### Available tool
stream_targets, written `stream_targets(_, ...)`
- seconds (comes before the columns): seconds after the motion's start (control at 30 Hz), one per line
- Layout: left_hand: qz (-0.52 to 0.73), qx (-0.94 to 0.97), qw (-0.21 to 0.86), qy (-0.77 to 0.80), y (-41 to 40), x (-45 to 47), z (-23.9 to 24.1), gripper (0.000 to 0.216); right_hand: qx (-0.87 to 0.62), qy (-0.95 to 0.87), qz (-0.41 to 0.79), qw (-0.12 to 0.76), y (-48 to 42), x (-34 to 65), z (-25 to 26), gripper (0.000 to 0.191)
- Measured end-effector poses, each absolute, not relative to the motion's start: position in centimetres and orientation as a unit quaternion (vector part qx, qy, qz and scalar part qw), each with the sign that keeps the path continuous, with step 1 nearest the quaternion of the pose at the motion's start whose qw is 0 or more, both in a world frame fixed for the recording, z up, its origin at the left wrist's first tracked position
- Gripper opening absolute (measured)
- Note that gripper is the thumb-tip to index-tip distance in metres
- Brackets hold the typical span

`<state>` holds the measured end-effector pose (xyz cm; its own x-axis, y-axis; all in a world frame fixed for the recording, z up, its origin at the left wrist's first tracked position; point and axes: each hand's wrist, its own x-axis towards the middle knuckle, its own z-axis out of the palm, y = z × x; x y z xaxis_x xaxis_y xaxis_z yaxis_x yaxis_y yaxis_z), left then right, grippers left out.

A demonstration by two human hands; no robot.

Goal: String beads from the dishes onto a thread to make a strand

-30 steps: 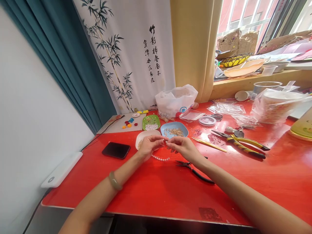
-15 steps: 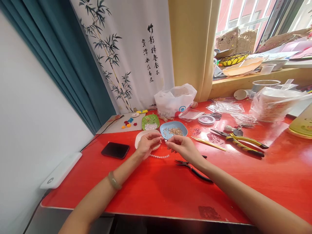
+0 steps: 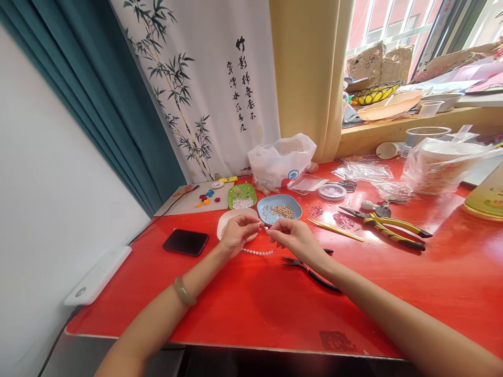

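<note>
Glossy red tabletop point(image 3: 228, 314) spans the lower frame. At centre, a white pearl-like bead strand point(image 3: 257, 253) shows just below the left hand point(image 3: 237, 234), pinched, on what I can't tell, and right hand point(image 3: 294, 235), closed on a tiny white bead point(image 3: 266, 228). Black-handled metal pliers point(image 3: 323, 280) lie nearby; the strand curves shallowly.

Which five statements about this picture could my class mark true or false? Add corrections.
1. The black rectangular phone lies left of the pale rounded dish. True.
2. The rounded blue dish holds red beads. False: it holds gold-coloured beads.
3. The rounded green dish holds white beads. True.
4. The bare right hand grips the black-handled metal pliers. False: they lie on the glossy red tabletop.
5. A curved strand of round white beads shows beside the bare left hand. True.
</note>
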<state>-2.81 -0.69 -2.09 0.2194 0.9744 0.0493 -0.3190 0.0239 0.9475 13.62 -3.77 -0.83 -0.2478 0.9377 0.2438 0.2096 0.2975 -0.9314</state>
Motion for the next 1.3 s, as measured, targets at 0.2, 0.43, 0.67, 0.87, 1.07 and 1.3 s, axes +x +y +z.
stream_targets(0.2,0.525,0.511,0.581,0.353,-0.53,-2.88,-2.19,0.016,-0.418,-0.678,0.416,0.439,-3.65,13.66,-0.93,0.015)
stream_targets(0.43,0.525,0.523,0.563,0.366,-0.45,-2.85,-2.42,0.017,-0.417,-0.678,0.426,0.430,-3.69,13.58,-1.04,0.016)
stream_targets(0.67,0.517,0.522,0.582,0.350,-0.70,-2.57,-2.61,0.021,-0.417,-0.671,0.438,0.429,-3.62,13.47,-1.06,0.017)
stream_targets(0.87,0.507,0.516,0.591,0.358,-0.71,-2.68,-2.44,0.026,-0.413,-0.659,0.471,0.417,-3.31,13.49,-1.11,0.017)
stream_targets(1.07,0.496,0.536,0.589,0.346,-0.78,-2.79,-2.40,0.015,-0.417,-0.648,0.487,0.411,-3.24,13.46,-1.13,0.016)
stream_targets(1.3,0.517,0.561,0.542,0.353,-0.59,-2.98,-2.39,0.012,-0.399,-0.672,0.457,0.424,-3.09,13.66,-1.00,0.022)
